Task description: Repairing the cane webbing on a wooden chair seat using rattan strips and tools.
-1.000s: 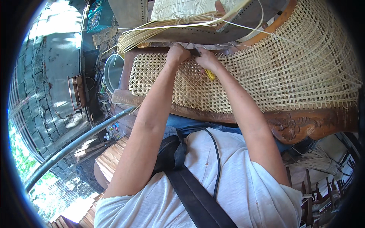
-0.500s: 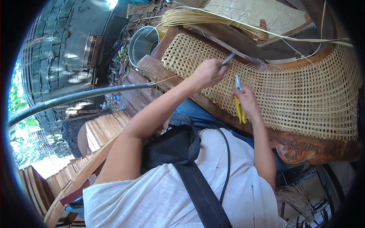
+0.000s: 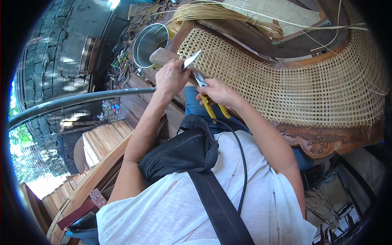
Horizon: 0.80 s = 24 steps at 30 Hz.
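Observation:
My left hand (image 3: 170,80) is closed round a flat, pointed silver blade (image 3: 191,59), its tip aimed up and right past the near left corner of the cane webbing (image 3: 261,77). Just to its right, my right hand (image 3: 220,94) grips yellow-handled pliers (image 3: 209,109). Their metal jaws point up and left toward the left hand, and the handles are spread. The open-weave webbing covers a curved wooden furniture frame (image 3: 318,141) with a carved flower on its near rail. Both hands are over the frame's near left edge, partly hiding it.
A metal bucket (image 3: 148,45) stands beyond the left hand. Loose cane strands (image 3: 216,15) lie bundled across the far part of the furniture. From the left, a grey pipe (image 3: 81,103) reaches toward my left wrist. Stacked wooden pieces (image 3: 104,143) lie at lower left.
Both hands have moved left and nearer to me, off the middle of the webbing, each keeping its tool. The blade now shows broadside, and the pliers' handles are wider apart.

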Motion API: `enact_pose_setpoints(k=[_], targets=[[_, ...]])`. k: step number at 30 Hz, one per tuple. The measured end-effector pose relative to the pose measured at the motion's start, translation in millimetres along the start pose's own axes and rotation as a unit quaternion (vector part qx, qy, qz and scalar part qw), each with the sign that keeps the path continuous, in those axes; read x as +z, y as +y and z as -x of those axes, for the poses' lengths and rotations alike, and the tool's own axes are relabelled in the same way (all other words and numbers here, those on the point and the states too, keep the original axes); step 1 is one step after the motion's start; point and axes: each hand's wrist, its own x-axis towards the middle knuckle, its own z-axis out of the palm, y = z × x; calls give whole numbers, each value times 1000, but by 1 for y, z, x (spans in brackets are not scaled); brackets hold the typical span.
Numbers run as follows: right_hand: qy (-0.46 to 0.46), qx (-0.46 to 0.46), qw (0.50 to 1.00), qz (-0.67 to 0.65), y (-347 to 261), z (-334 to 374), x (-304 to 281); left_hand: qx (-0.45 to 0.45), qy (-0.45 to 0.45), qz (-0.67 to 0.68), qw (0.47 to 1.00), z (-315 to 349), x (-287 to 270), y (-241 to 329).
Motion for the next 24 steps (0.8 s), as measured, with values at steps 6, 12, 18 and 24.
enact_pose_setpoints(k=[6,12,18,24], targets=[[5,36,999,-8,-15,-13,1,34,-60,42,997,-11,-3,-16],[8,36,999,21,-24,-13,4,55,-39,65,996,-11,-2,-20],[30,36,997,54,-27,-11,10,72,-36,129,988,-7,-5,-22],[47,22,987,151,-27,27,-3,72,-30,169,982,-15,1,-22]])
